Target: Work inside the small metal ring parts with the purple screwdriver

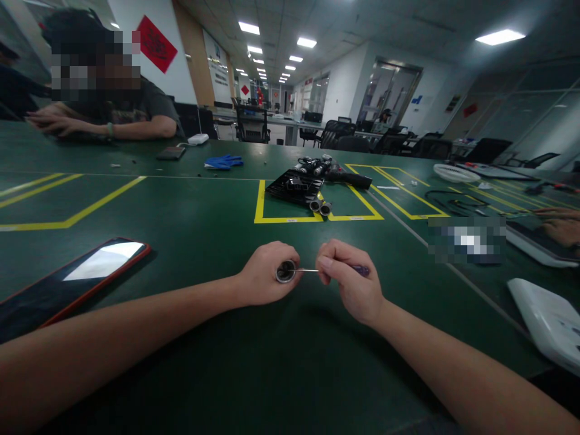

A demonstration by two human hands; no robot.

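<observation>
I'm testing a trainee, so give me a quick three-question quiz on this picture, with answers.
1. Which hand holds the screwdriver?
2. True or false: the left hand is empty.
3. In the picture, the red-edged phone lies: A) far right; B) centre; C) left.

Key:
1. The right hand.
2. False; it holds a round part with an open end.
3. C.
</observation>
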